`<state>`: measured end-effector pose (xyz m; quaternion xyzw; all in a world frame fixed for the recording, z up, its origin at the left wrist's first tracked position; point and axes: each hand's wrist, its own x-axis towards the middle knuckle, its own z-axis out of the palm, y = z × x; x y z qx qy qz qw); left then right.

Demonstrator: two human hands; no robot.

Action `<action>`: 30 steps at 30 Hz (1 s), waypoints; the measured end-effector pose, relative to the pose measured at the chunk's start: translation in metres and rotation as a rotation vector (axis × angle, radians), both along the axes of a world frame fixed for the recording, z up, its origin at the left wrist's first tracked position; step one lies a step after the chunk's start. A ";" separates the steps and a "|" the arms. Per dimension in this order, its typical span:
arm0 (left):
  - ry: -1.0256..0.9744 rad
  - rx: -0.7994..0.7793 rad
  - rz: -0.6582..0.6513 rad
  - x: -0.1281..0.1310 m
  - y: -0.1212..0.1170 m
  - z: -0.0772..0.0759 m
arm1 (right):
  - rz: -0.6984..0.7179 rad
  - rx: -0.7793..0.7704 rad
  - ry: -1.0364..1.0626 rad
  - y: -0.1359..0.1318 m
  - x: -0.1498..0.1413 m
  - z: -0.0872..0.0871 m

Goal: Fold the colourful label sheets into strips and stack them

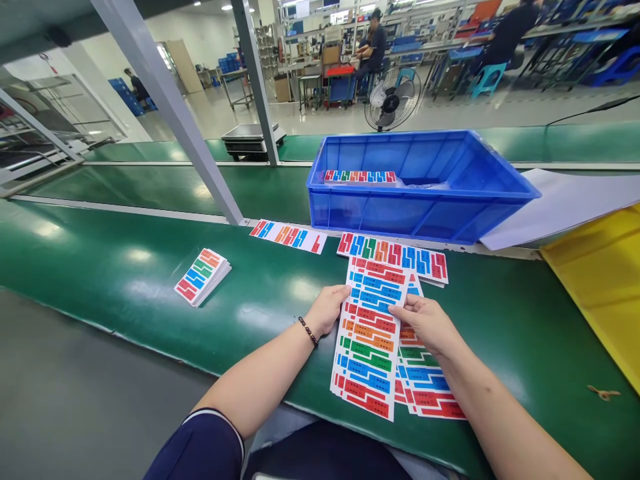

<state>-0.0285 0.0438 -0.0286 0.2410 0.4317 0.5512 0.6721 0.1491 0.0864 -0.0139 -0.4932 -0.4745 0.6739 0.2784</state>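
A long white sheet of coloured labels (pixel 373 340), with red, blue, orange and green shapes, is held upright-wise in front of me. My left hand (pixel 329 308) grips its left edge, thumb on top. At the right edge, my right hand (pixel 425 319) pinches the same sheet between thumb and fingers. More label sheets (pixel 430 400) lie fanned out beneath it and under my right wrist. Just beyond, a stack of label sheets (pixel 393 257) lies crosswise. A partly bare label sheet (pixel 289 236) sits left of that stack. Farther left is a small pile of shorter label sheets (pixel 203 277).
A blue bin (pixel 390 217) with label sheets (pixel 360 177) inside stands behind the stack. Grey posts (pixel 175 107) rise on the left. White paper (pixel 565 207) and a yellow bin (pixel 600 273) are at right, near a twist of string (pixel 603 393). A fan (pixel 393 100) stands beyond.
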 end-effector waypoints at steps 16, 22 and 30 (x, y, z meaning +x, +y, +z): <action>0.063 -0.039 0.071 -0.008 0.004 0.001 | -0.005 -0.006 -0.131 0.028 0.049 0.005; 0.050 -0.039 0.120 -0.006 0.003 0.003 | -0.292 0.480 -0.571 0.025 0.043 0.005; 0.030 -0.004 0.067 0.003 -0.001 0.002 | 0.025 0.096 -0.045 -0.005 -0.007 0.002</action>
